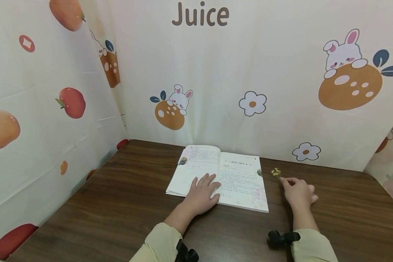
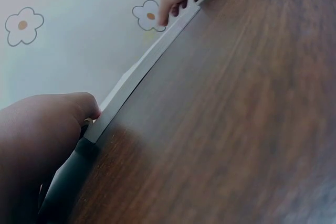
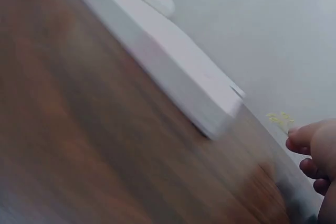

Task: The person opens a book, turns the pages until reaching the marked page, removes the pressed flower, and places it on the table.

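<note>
An open book (image 1: pixel 242 182) with printed pages lies on the dark wooden table. My left hand (image 1: pixel 202 194) rests on its left page near the spine, fingers spread. To the right of the book, my right hand (image 1: pixel 298 193) pinches a small yellow flower sprig (image 1: pixel 276 172) by its thin stem between thumb and forefinger. In the right wrist view the yellow blossoms (image 3: pixel 280 118) stick out past the fingertips, apart from the book's corner. From the left wrist view, the book's edge (image 2: pixel 142 74) runs between both hands.
Wood tabletop (image 1: pixel 118 203) surrounds the book. A printed cloth backdrop (image 1: pixel 216 65) with fruit, rabbits and flowers rises behind the table and along its left side. Black wrist devices (image 1: pixel 283 238) are strapped over the pale sleeves.
</note>
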Motion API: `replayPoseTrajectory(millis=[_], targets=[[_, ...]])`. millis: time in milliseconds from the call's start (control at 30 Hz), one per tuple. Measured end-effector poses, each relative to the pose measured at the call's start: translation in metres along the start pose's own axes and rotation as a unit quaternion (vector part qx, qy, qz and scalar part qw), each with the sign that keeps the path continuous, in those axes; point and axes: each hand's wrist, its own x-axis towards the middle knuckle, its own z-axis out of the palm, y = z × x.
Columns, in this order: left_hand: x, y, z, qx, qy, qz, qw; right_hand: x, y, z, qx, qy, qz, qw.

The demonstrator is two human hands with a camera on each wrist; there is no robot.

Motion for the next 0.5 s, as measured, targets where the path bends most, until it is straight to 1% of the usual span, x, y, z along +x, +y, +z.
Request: replayPoseTrajectory(millis=[167,500], targets=[[-0.0003,-0.0006,-0.0007,0.0,-0.001,0.0,1.0,-0.0001,0.0108,-0.0084,-0.001,-0.004,0.021,1.0],[-0.0013,-0.001,-0.002,-0.001,-0.002,0.001,1.0,0.0007,0.0103,-0.0072,-0.001,0.007,0.04,0.999]])
